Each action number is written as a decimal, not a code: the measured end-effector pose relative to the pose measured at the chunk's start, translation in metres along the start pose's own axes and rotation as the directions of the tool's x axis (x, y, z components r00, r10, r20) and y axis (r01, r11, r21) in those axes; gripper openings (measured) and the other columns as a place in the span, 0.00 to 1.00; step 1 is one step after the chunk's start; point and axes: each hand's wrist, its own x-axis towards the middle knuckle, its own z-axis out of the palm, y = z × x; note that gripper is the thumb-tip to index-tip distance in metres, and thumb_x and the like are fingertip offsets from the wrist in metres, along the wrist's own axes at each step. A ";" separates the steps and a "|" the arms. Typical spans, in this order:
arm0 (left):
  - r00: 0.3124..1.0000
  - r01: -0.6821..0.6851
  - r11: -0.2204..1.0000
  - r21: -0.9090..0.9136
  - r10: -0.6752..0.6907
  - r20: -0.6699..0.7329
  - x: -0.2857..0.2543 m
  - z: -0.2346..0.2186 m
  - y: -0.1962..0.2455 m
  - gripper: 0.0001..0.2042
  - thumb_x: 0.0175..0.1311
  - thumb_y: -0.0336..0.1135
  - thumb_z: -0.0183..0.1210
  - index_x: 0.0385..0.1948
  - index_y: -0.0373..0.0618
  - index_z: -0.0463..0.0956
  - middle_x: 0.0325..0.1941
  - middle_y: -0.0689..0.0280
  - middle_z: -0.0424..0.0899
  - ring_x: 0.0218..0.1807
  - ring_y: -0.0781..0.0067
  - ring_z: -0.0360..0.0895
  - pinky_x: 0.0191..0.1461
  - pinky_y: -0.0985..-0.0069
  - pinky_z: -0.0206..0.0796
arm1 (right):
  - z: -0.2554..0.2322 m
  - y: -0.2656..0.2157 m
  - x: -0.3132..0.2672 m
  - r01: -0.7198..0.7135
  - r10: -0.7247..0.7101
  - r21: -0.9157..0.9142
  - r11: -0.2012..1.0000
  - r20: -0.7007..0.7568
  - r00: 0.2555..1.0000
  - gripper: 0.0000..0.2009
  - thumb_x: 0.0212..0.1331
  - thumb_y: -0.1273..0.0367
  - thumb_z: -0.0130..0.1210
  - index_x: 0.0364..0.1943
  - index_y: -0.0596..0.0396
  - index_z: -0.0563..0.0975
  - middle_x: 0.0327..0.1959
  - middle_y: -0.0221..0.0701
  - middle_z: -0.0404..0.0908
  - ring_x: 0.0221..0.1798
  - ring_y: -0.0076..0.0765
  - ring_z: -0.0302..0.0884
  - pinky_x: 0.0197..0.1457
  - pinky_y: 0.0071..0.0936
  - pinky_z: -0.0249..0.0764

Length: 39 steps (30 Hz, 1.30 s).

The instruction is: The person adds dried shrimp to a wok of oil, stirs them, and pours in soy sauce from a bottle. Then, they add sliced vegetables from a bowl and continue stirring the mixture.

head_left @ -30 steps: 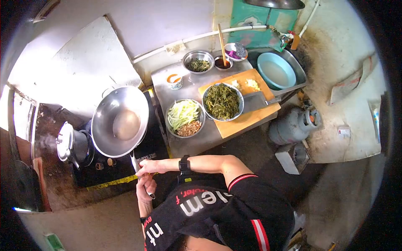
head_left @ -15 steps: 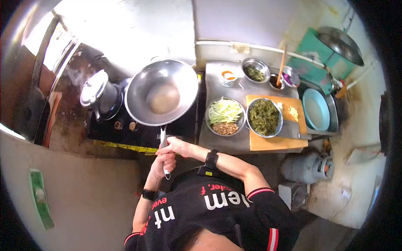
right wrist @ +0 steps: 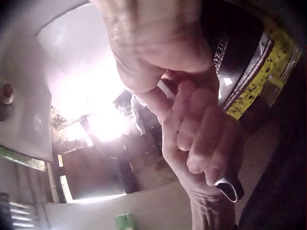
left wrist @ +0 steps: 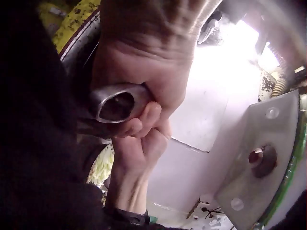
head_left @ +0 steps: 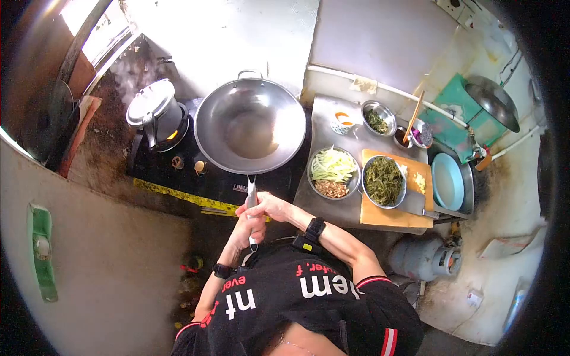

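In the head view a large steel wok (head_left: pixel 237 142) sits over the black stove, with a pale brownish patch in its bottom. Its long handle (head_left: pixel 252 193) points down toward the person. Low on the handle, the left hand (head_left: pixel 246 230) grips it with curled fingers. Just above, the right hand (head_left: pixel 270 206) holds the handle too, against the left hand. The handle's looped end sticks out below the left fist in both wrist views. A second, small loop handle (head_left: pixel 250 72) stands at the wok's far rim.
Left of the wok, a steaming lidded pot (head_left: pixel 155 107) stands over a flame. On the metal table at right are a bowl of sliced vegetables (head_left: pixel 333 166), a bowl of dark greens (head_left: pixel 383 181), a cutting board (head_left: pixel 386 221) and a cleaver (head_left: pixel 409 204). A gas cylinder (head_left: pixel 418 256) stands below.
The head view has swung left, so the wok, table and hands appear farther right. The wok handle now points nearly straight toward the body. Both hands stay on it.
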 end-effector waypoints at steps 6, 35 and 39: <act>0.998 -0.010 0.997 -0.072 0.015 0.067 -0.005 -0.008 -0.005 0.08 0.50 0.30 0.53 0.26 0.50 0.60 0.11 0.75 0.56 0.06 0.83 0.54 0.07 0.83 0.47 | 0.010 -0.002 -0.002 0.000 -0.001 -0.045 0.999 -0.037 0.999 0.08 0.47 0.72 0.60 0.30 0.59 0.74 0.40 0.41 0.78 0.41 0.32 0.75 0.47 0.26 0.69; 0.993 0.105 0.993 -0.056 -0.101 0.066 -0.039 0.008 0.031 0.06 0.52 0.28 0.52 0.26 0.49 0.62 0.12 0.75 0.59 0.07 0.83 0.56 0.07 0.82 0.51 | 0.037 -0.017 -0.010 0.019 -0.020 0.024 1.000 0.022 1.000 0.10 0.51 0.70 0.56 0.35 0.60 0.73 0.42 0.41 0.77 0.40 0.30 0.75 0.46 0.27 0.69; 0.998 0.041 0.999 0.033 -0.042 0.046 -0.040 0.002 0.022 0.07 0.50 0.29 0.52 0.24 0.49 0.60 0.11 0.73 0.59 0.07 0.82 0.57 0.08 0.82 0.52 | 0.039 -0.013 -0.008 -0.001 0.001 -0.015 1.000 0.039 0.999 0.09 0.49 0.72 0.56 0.34 0.60 0.73 0.43 0.41 0.77 0.41 0.31 0.74 0.48 0.28 0.69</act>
